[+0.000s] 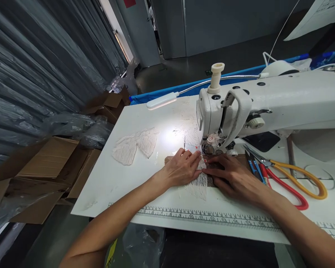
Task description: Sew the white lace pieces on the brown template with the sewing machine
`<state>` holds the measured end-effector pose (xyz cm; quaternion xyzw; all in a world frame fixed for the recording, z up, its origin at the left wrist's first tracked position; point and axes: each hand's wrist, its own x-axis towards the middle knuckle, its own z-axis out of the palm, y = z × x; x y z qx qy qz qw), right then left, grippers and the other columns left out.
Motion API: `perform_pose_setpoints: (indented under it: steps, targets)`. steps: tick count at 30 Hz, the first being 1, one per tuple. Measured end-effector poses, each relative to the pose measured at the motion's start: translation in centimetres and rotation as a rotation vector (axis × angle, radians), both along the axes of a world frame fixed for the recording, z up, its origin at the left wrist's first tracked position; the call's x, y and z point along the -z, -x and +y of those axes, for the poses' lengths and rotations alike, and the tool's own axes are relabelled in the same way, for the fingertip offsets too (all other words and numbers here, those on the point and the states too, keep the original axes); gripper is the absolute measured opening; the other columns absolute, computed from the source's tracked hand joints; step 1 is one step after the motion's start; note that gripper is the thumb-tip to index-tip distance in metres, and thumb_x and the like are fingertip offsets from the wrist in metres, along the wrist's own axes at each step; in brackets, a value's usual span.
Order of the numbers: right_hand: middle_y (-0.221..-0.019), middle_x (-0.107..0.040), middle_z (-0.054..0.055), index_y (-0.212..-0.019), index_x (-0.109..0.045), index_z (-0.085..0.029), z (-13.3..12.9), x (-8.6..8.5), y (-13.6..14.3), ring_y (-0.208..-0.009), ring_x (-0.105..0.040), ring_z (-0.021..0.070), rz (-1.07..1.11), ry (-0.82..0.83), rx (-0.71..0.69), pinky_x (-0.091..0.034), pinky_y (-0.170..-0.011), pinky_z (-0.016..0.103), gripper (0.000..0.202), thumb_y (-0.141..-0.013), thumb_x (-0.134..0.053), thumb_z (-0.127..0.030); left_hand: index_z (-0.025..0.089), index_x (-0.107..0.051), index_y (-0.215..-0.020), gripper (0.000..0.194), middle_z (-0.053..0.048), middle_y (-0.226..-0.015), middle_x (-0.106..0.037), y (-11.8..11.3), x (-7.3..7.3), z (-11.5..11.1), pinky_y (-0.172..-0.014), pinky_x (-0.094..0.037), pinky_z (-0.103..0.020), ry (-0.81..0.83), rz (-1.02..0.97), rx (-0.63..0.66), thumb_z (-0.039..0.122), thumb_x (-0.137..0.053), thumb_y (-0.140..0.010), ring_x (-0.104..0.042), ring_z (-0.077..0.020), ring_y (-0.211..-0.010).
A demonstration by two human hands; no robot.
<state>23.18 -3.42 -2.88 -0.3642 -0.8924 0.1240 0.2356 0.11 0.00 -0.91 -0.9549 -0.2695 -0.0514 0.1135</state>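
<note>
The lace piece [200, 188] lies beneath and between the hands, just before the needle area of the sewing machine [281, 104]. The left hand [185, 167] rests on it, palm down; whether its fingers pinch cannot be told. The right hand [230, 173] lies with fingers loosely spread, tips at the lace edge. The openwork looks light, limp and delicate, likely to stretch or snag, so flat fingertips along the edges should suit it better than a tight pinch. Left of the hands, more lace [135, 145] lies on the bench [123, 193]. Farther left, an open cardboard box [83, 173] shows clear plastic at its flaps; its contents are unclear. Another box [111, 100] stands beyond it, its inside hidden.
</note>
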Motion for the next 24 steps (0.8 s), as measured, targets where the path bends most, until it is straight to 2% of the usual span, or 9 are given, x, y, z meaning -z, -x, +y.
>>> perform_pose_setpoints:
  steps: [4, 9, 24]
  targets:
    - [-0.120, -0.055, 0.016, -0.122, -0.066, -0.022, 0.4, 0.3, 0.3, -0.108, -0.056, 0.0309, 0.013, -0.073, 0.035, -0.053, -0.090, 0.051, 0.037, -0.090, -0.049, -0.016, 0.003, -0.056, -0.123, 0.046, -0.022, -0.133, -0.052, -0.6, -0.8, 0.8, -0.086, -0.040, -0.044, 0.018, 0.046, -0.010, 0.036, -0.033, -0.101, -0.057, -0.0271, -0.097]
    - [-0.120, -0.054, 0.016, -0.125, -0.063, -0.023, 0.5, 0.3, 0.3, -0.108, -0.056, 0.0312, 0.031, -0.085, 0.047, -0.054, -0.088, 0.051, 0.039, -0.090, -0.048, -0.016, 0.007, -0.056, -0.124, 0.045, -0.021, -0.135, -0.051, -0.6, -1.3, 1.2, -0.090, -0.040, -0.044, 0.104, -0.010, -0.026, 0.039, -0.035, -0.101, -0.055, -0.0272, -0.103]
    - [-0.120, -0.055, 0.018, -0.127, -0.062, -0.020, 0.4, 0.9, 0.3, -0.110, -0.055, 0.0332, 0.028, -0.081, 0.070, -0.052, -0.090, 0.053, 0.038, -0.092, -0.048, -0.016, 0.010, -0.053, -0.130, 0.047, -0.016, -0.144, -0.047, 0.1, -0.2, 1.5, -0.093, -0.035, -0.048, 0.160, -0.128, -0.044, 0.041, -0.036, -0.100, -0.052, -0.0279, -0.110]
